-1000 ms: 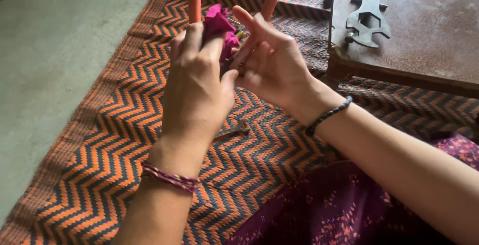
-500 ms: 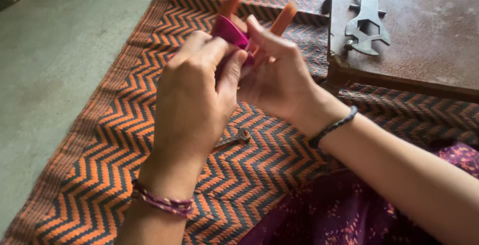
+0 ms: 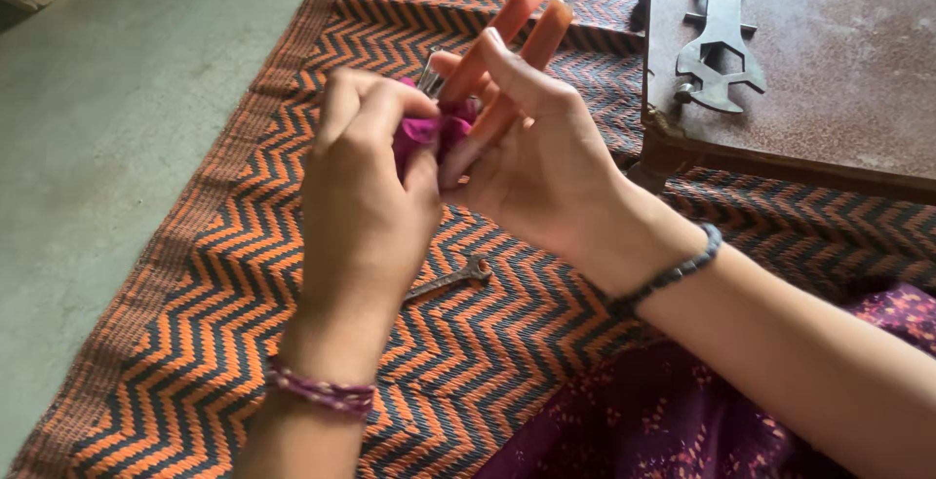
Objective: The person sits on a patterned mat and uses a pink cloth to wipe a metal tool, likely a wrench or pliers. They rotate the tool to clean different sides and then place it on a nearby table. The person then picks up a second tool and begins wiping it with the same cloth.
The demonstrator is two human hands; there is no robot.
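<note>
Frame centre | your right hand [image 3: 546,162] steadies orange-handled pliers [image 3: 507,50], fingers wrapped | left hand [image 3: 366,196] pinches magenta cloth [image 3: 429,133] against them, likely wiping

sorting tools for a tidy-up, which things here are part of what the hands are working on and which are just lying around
In hand:
- left hand pinching the magenta cloth
- right hand holding the orange-handled pliers

Lying about:
- small spanner on the zigzag mat
- flat multi-wrench on the rusty metal table
</note>
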